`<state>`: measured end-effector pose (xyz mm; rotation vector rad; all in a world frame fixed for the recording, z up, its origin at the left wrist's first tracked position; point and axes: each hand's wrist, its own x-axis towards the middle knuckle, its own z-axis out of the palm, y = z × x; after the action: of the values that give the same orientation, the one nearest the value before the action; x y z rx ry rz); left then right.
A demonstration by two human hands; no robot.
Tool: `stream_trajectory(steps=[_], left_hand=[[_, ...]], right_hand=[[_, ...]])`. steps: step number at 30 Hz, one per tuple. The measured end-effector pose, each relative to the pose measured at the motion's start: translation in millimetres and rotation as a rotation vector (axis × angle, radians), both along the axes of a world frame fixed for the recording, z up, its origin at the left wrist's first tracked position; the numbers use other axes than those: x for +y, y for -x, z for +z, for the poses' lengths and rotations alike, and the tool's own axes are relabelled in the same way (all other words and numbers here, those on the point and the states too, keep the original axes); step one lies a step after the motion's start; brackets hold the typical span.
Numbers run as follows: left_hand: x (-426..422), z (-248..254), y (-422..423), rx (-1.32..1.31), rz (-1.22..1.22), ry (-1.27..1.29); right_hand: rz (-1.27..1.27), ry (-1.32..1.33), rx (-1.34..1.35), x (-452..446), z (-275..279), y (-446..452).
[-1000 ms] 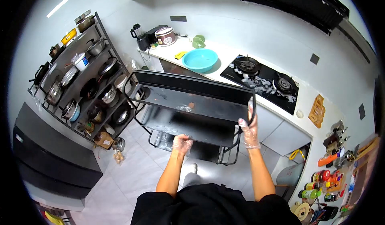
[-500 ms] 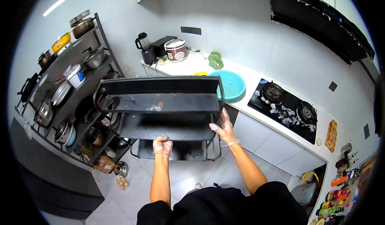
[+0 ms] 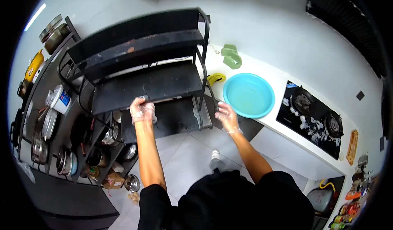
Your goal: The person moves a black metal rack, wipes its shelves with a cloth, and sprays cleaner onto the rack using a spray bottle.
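Observation:
A black metal rack with several tiers (image 3: 147,80) stands tilted before me, up against the counter side. My left hand (image 3: 142,111), in a clear plastic glove, is closed over the front edge of its middle shelf. My right hand (image 3: 227,117), gloved too, is just off the rack's right side frame, its fingers apart and holding nothing. Small bits of residue dot the upper tier. Behind the right hand, a turquoise basin (image 3: 249,95) sits on the white counter (image 3: 282,74).
Left of me, a dark shelving unit (image 3: 61,127) carries pots, pans and a white bucket (image 3: 61,99). A foam-spotted gas stove (image 3: 313,117) is set into the counter, with bottles at the far right. A metal lid (image 3: 132,183) lies on the tiled floor (image 3: 180,164).
The rack has shifted up and left in view and tilted more. My right hand has come off its side frame, while the left still grips the shelf edge. My view has turned.

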<state>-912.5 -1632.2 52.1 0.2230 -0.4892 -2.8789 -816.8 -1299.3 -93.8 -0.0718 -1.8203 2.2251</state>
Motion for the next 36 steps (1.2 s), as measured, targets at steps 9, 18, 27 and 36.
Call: stream_trajectory(steps=[9,18,27,36], left_hand=[[9,68,166,0.040,-0.007,0.070],[-7,40,321,0.024,-0.034,0.060],[17,27,387,0.024,-0.184,0.049],[80,32,408,-0.055,-0.216,0.061]], right_hand=[[0.074,0.279,-0.252,14,-37,212],[-0.006,-1.040,-0.430,0,-84,330],[0.248,-1.619,-0.816,16,-93,395],[-0.277,-0.993,-0.819,104,-17,421]])
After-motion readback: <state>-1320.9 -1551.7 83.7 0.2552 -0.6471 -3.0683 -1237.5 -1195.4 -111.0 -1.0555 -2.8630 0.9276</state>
